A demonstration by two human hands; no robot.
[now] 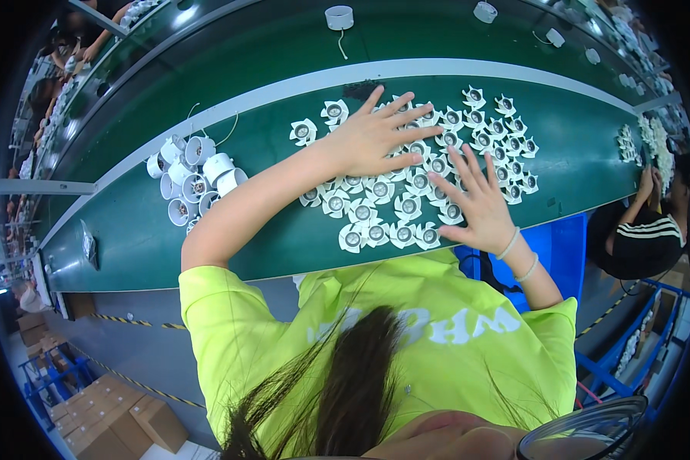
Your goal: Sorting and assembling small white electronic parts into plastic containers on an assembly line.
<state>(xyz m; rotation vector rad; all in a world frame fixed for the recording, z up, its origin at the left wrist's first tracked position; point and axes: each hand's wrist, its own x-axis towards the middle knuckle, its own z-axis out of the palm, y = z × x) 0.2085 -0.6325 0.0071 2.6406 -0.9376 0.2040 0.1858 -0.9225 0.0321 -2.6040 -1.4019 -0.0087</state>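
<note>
Left hand (372, 143) and right hand (481, 211), each grip open, spread across the white impellers (408, 205), likely to cover several at once.

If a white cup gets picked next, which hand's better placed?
Probably the left hand: it's nearer the white cups, which lie just left of the left forearm. The right hand is farther off, with that forearm in between. Both are spread open among the white fan wheels.

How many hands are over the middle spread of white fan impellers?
2: the left hand over the back-middle impellers, and the right hand, fingers over the right-hand part. Neither is hidden.
</note>
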